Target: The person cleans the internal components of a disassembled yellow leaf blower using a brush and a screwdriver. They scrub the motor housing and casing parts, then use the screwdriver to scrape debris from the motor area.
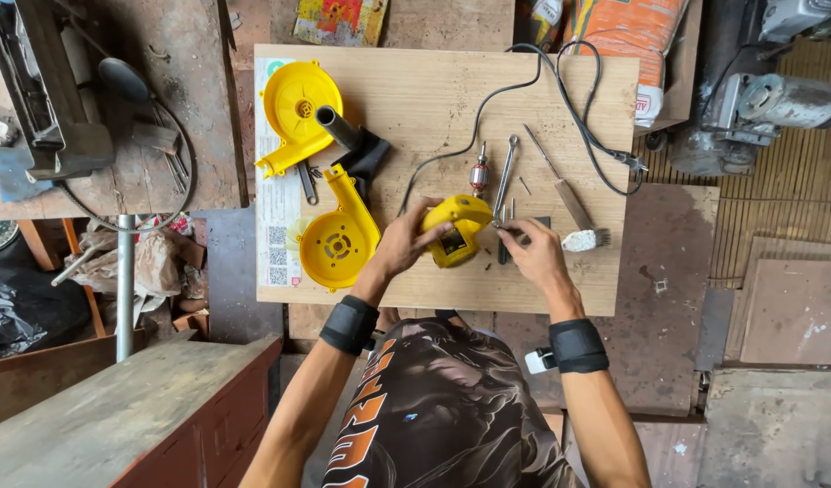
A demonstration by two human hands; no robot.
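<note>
My left hand (404, 242) grips a yellow motor housing (458, 229) in the middle of a wooden board (433, 99). My right hand (531, 249) pinches a small part just to the right of the housing, next to a metal spanner (504, 177). A black cable (488, 104) runs from the housing toward the board's far edge. A motor rotor (478, 176) lies just beyond the housing.
Two yellow blower shell halves (300, 107) (339, 237) and a black nozzle (350, 143) lie at the board's left. A brush with a wooden handle (573, 212) lies at the right. A vice bench (90, 117) stands left, a wooden workbench (117, 407) near left, machinery (759, 99) at right.
</note>
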